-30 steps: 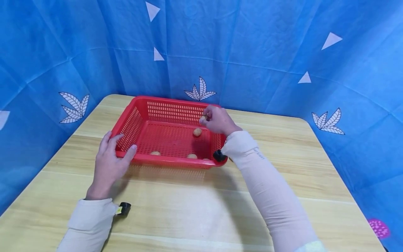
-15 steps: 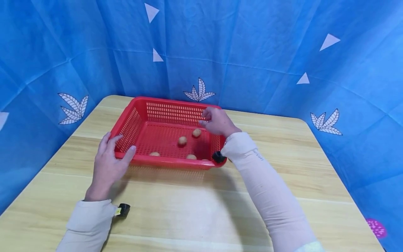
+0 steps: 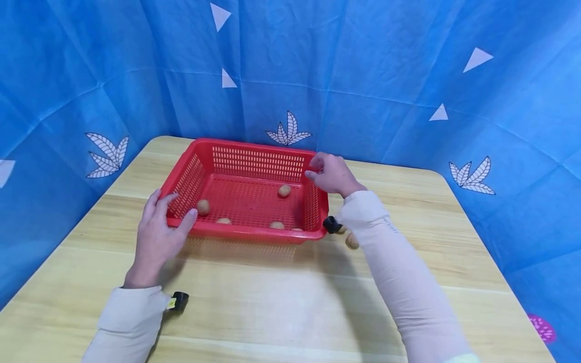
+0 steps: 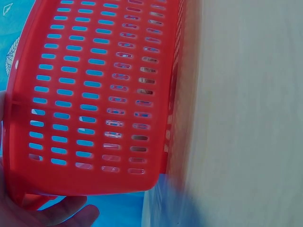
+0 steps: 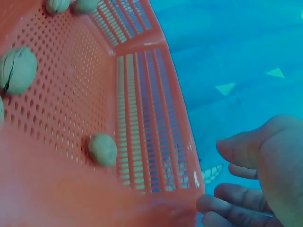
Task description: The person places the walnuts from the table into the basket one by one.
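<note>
The left hand (image 3: 159,234) grips the near corner of the red basket (image 3: 245,231), fingers and thumb over the rim; inside, just beside that thumb, lies one walnut (image 3: 202,207), four more walnuts (image 3: 284,190) between the hands; the right hand (image 3: 334,175), empty, fingers relaxed, hovers by the basket's far end; near its sleeve (image 3: 363,209), loose walnuts (image 3: 351,241) lie on the table (image 3: 263,302)

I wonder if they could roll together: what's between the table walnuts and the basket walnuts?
The side wall of the red basket stands between the outside walnuts and the inside walnuts; the head view shows it.
</note>
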The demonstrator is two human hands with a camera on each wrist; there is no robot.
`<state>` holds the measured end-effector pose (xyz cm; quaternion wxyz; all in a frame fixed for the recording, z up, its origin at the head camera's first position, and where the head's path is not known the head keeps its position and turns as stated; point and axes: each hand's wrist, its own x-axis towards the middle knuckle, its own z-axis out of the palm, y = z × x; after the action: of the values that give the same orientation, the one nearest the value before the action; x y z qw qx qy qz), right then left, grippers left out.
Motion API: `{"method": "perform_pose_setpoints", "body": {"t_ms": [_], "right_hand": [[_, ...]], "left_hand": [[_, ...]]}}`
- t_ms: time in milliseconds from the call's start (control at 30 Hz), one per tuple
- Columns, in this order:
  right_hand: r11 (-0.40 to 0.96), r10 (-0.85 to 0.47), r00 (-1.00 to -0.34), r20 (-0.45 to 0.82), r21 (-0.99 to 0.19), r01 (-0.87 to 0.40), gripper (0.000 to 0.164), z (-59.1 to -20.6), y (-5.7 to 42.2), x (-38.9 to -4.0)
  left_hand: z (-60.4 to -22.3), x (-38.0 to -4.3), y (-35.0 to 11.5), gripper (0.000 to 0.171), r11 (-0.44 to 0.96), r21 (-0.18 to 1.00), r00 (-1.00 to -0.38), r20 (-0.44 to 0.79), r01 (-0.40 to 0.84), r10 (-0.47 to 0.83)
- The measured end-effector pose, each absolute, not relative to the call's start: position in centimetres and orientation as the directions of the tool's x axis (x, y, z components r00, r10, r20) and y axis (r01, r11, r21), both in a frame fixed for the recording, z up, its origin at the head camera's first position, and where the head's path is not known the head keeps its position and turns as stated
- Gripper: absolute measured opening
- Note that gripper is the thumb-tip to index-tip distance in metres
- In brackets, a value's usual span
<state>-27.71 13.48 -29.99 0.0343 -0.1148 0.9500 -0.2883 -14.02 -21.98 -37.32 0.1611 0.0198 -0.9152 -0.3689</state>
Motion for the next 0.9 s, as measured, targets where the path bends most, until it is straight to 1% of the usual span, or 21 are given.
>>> {"method": "perform_pose_setpoints", "body": {"t_ms": [133,233,433,567,900], "right_hand": [[0.807,-0.222,-0.975,0.027,-0.556,-0.200,0.027,-30.1,15.0,-27.7],[0.811,-0.210,-0.977,0.033,-0.552,-0.193,0.029,-30.4,16.2,-27.7],[0.830,-0.199,-0.980,0.015,-0.529,-0.177,0.035,-31.2,18.9,-27.5],[0.838,-0.192,-0.981,0.012,-0.518,-0.170,0.035,-31.9,20.6,-27.3],[0.859,-0.148,-0.989,-0.032,-0.500,-0.113,0.032,-33.7,24.1,-26.5]], "left_hand": [[-37.4,-14.1,-22.0,0.067,0.728,0.680,-0.946,0.287,0.088,-0.153],[-37.4,-14.1,-22.0,0.066,0.728,0.680,-0.945,0.288,0.088,-0.154],[-37.4,-14.1,-22.0,0.068,0.733,0.676,-0.948,0.277,0.078,-0.155],[-37.4,-14.1,-22.0,0.069,0.733,0.678,-0.953,0.260,0.065,-0.156],[-37.3,-14.1,-22.0,0.068,0.733,0.676,-0.952,0.265,0.068,-0.156]]}}
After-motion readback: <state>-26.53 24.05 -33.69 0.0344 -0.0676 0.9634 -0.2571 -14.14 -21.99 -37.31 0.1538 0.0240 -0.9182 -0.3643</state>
